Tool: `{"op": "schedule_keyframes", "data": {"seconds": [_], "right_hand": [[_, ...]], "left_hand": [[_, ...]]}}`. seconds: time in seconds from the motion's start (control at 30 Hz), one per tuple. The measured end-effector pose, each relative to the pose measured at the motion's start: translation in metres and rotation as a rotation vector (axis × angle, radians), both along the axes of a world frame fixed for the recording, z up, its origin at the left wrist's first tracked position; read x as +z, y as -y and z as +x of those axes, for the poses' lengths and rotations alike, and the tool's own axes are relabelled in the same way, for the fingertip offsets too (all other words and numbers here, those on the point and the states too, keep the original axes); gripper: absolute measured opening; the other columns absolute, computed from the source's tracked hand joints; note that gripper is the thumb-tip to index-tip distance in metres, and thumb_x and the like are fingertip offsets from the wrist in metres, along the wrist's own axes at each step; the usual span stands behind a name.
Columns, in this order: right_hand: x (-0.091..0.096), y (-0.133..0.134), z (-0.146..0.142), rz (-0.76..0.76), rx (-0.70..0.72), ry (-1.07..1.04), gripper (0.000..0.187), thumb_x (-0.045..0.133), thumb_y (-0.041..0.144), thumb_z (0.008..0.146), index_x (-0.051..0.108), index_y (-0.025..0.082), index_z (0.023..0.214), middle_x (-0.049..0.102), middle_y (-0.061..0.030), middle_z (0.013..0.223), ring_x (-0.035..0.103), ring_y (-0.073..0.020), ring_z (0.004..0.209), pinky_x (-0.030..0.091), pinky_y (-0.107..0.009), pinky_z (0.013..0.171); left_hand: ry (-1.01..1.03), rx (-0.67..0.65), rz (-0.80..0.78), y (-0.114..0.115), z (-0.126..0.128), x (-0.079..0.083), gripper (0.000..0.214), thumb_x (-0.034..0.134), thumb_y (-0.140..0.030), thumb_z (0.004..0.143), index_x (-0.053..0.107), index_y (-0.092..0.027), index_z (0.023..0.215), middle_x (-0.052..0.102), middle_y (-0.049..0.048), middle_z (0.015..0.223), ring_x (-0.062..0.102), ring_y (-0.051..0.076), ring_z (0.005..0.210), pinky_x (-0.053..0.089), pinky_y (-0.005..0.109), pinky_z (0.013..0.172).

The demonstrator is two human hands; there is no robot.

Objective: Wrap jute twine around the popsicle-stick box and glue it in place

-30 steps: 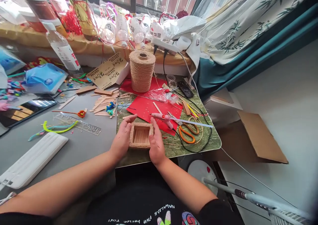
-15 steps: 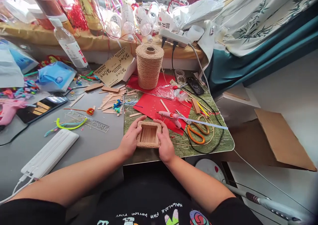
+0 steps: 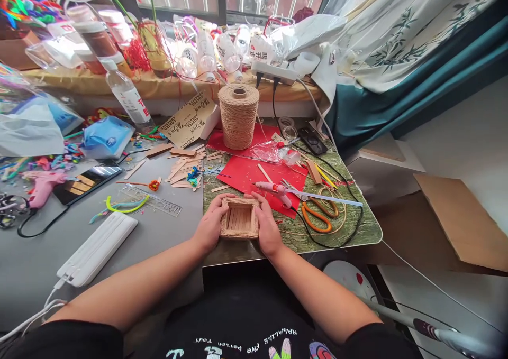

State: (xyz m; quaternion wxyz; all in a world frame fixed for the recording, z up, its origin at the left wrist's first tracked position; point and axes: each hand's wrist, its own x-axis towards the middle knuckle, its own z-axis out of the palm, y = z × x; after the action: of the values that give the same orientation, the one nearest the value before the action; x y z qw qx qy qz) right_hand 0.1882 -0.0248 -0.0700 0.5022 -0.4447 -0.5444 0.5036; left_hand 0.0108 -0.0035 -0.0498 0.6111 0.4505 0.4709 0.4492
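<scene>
Between my two hands is a small square box point(image 3: 239, 233) with twine-wrapped sides and a floor of flat wooden sticks; its open top faces me. My left hand point(image 3: 210, 224) grips its left wall, thumb at the rim. On the opposite wall my right hand point(image 3: 269, 227) is closed the same way. Just beyond the box lie red sheets point(image 3: 254, 176), with a pink glue gun point(image 3: 273, 187) holding a long glue stick. Orange-handled scissors point(image 3: 317, 219) rest to the right. Behind stands a big spool of twine point(image 3: 238, 118).
Wooden sticks point(image 3: 184, 167) are piled left of the red sheets. A white power bank point(image 3: 97, 249), a clear ruler point(image 3: 159, 203), a phone point(image 3: 85, 185) and a second pink glue gun point(image 3: 43, 187) lie on the grey table. A black cable point(image 3: 355, 216) loops near the right edge.
The camera view has shifted, so the table things appear a little further right and lower. Both hands still hold the box, which looks almost unchanged in pose.
</scene>
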Motion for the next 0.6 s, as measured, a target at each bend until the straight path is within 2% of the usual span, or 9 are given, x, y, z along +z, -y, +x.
{"op": "schedule_keyframes", "data": {"seconds": [0.1, 0.17, 0.2, 0.3, 0.37, 0.43, 0.5, 0.53, 0.6], "right_hand": [[0.005, 0.008, 0.013, 0.091, 0.13, 0.168, 0.104, 0.066, 0.07, 0.089, 0.01, 0.03, 0.168, 0.027, -0.0108, 0.172, 0.032, -0.0319, 0.157, 0.034, -0.054, 0.125], [0.01, 0.014, 0.021, 0.111, 0.209, 0.302, 0.128, 0.087, 0.059, 0.073, 0.007, 0.031, 0.169, 0.024, -0.0113, 0.173, 0.026, -0.034, 0.159, 0.026, -0.056, 0.129], [0.012, 0.016, 0.023, 0.102, 0.222, 0.34, 0.129, 0.092, 0.053, 0.069, 0.013, 0.031, 0.168, 0.026, -0.0113, 0.172, 0.027, -0.0345, 0.159, 0.023, -0.057, 0.13], [0.023, 0.018, 0.021, -0.025, 0.151, 0.18, 0.118, 0.096, 0.047, 0.065, 0.032, 0.03, 0.162, 0.042, -0.0121, 0.164, 0.04, -0.0355, 0.152, 0.027, -0.057, 0.128], [0.036, 0.016, 0.012, -0.209, 0.078, -0.134, 0.1, 0.09, 0.053, 0.071, 0.043, 0.027, 0.155, 0.054, -0.0121, 0.155, 0.051, -0.0344, 0.142, 0.038, -0.054, 0.122], [0.052, 0.013, 0.002, -0.441, 0.088, -0.486, 0.075, 0.077, 0.061, 0.083, 0.053, 0.025, 0.145, 0.064, -0.0107, 0.145, 0.062, -0.0314, 0.131, 0.049, -0.049, 0.111], [0.067, 0.01, -0.007, -0.643, 0.165, -0.746, 0.06, 0.064, 0.063, 0.093, 0.059, 0.024, 0.138, 0.069, -0.0093, 0.137, 0.067, -0.0284, 0.12, 0.056, -0.043, 0.097], [0.073, 0.01, -0.009, -0.718, 0.203, -0.831, 0.056, 0.061, 0.062, 0.096, 0.061, 0.024, 0.137, 0.071, -0.0089, 0.134, 0.069, -0.027, 0.114, 0.058, -0.04, 0.09], [0.079, 0.01, -0.012, -0.806, 0.233, -0.934, 0.053, 0.06, 0.061, 0.098, 0.062, 0.023, 0.135, 0.074, -0.0083, 0.127, 0.071, -0.0249, 0.106, 0.058, -0.036, 0.082]], "left_hand": [[0.011, 0.0, -0.009, -0.001, -0.006, 0.002, 0.036, 0.054, -0.042, 0.093, 0.062, -0.025, 0.124, 0.067, 0.0047, 0.132, 0.065, 0.028, 0.115, 0.056, 0.04, 0.095], [0.031, 0.028, 0.023, -0.001, -0.013, 0.002, 0.041, 0.056, -0.047, 0.094, 0.062, -0.025, 0.128, 0.064, 0.0068, 0.141, 0.063, 0.029, 0.123, 0.054, 0.042, 0.101], [0.053, 0.03, 0.046, -0.001, -0.018, 0.002, 0.043, 0.056, -0.049, 0.096, 0.062, -0.024, 0.131, 0.061, 0.0081, 0.146, 0.06, 0.03, 0.129, 0.051, 0.043, 0.107], [0.15, -0.077, 0.117, -0.003, -0.032, 0.006, 0.053, 0.05, -0.059, 0.1, 0.058, -0.025, 0.14, 0.056, 0.0114, 0.153, 0.049, 0.031, 0.144, 0.039, 0.049, 0.121], [0.183, -0.186, 0.207, -0.004, -0.04, 0.016, 0.067, 0.049, -0.071, 0.097, 0.052, -0.027, 0.147, 0.052, 0.0127, 0.157, 0.043, 0.034, 0.15, 0.034, 0.054, 0.124], [0.124, -0.266, 0.362, -0.004, -0.046, 0.03, 0.088, 0.06, -0.081, 0.085, 0.045, -0.027, 0.154, 0.042, 0.0135, 0.164, 0.033, 0.039, 0.155, 0.029, 0.057, 0.127], [-0.034, -0.309, 0.502, -0.001, -0.048, 0.044, 0.104, 0.075, -0.077, 0.076, 0.038, -0.027, 0.16, 0.03, 0.0131, 0.171, 0.025, 0.042, 0.158, 0.023, 0.057, 0.13], [-0.12, -0.31, 0.541, 0.001, -0.048, 0.05, 0.105, 0.078, -0.071, 0.077, 0.035, -0.028, 0.162, 0.026, 0.0124, 0.173, 0.024, 0.042, 0.159, 0.021, 0.056, 0.131], [-0.257, -0.274, 0.57, 0.005, -0.046, 0.056, 0.088, 0.072, -0.058, 0.09, 0.033, -0.029, 0.164, 0.028, 0.0102, 0.173, 0.027, 0.038, 0.158, 0.019, 0.054, 0.131]]}}
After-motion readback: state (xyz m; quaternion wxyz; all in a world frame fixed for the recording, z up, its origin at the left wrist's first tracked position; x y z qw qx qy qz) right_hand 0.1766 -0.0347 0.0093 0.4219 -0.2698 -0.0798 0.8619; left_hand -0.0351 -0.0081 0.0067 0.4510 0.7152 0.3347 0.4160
